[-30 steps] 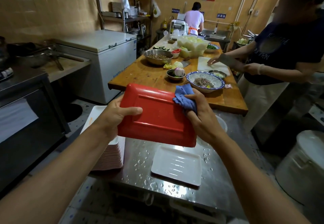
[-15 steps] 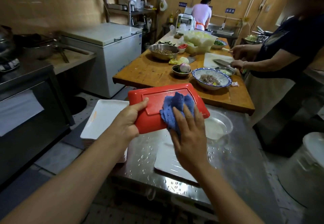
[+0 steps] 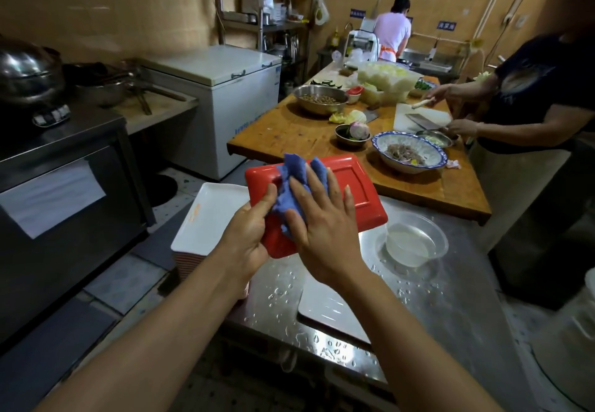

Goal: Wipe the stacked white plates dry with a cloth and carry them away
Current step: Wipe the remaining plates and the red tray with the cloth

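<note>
I hold a rectangular plate, its red underside [image 3: 357,192] facing up, over the wet steel table [image 3: 418,302]. My left hand [image 3: 248,234] grips its near left edge, thumb on top. My right hand [image 3: 325,228] lies flat with spread fingers on a blue cloth [image 3: 293,183] and presses it against the red surface. A stack of white plates [image 3: 209,218] with red undersides stands at the table's left edge, just under the held plate. One more white plate [image 3: 328,311] lies flat on the table, partly hidden by my right forearm.
A clear plastic bowl [image 3: 415,237] holding water sits on the steel table to the right. Beyond it a wooden table [image 3: 289,134] carries bowls and food, where a person [image 3: 531,99] cuts with a cleaver. A chest freezer [image 3: 225,89] and stove stand left.
The plate was tipped from steeply tilted to nearly flat. My right hand with the cloth moved from the plate's right edge across to its left part, near my left thumb.
</note>
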{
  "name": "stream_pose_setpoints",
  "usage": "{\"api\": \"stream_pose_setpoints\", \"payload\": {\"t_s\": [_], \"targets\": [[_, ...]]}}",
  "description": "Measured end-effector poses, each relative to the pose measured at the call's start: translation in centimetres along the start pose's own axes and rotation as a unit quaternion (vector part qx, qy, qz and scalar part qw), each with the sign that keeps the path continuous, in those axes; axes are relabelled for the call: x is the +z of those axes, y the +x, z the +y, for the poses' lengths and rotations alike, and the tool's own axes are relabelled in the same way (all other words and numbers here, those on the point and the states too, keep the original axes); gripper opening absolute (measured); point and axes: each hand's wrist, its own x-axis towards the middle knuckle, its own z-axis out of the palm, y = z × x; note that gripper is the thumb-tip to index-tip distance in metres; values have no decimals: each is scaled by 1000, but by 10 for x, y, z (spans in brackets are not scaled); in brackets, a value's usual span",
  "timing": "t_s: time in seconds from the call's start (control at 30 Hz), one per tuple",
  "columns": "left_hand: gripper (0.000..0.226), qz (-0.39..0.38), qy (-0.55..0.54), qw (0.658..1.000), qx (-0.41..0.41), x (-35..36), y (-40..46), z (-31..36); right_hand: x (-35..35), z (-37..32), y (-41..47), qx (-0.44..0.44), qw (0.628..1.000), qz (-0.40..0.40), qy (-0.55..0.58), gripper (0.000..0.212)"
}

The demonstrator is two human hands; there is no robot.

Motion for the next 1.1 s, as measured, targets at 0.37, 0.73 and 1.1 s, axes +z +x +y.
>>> {"api": "stream_pose_setpoints", "payload": {"t_s": [0.37, 0.73, 1.1], "targets": [[36, 19, 25, 999, 8, -39, -8, 19, 8, 43, 8, 216, 946, 53, 234, 43], [16, 56, 17, 998, 7, -74, -17, 46, 23, 37, 20, 336, 875, 35, 348, 35], [16, 67, 629, 694, 344, -99, -5, 65, 34, 9, 28, 301, 874, -4, 381, 18]]}}
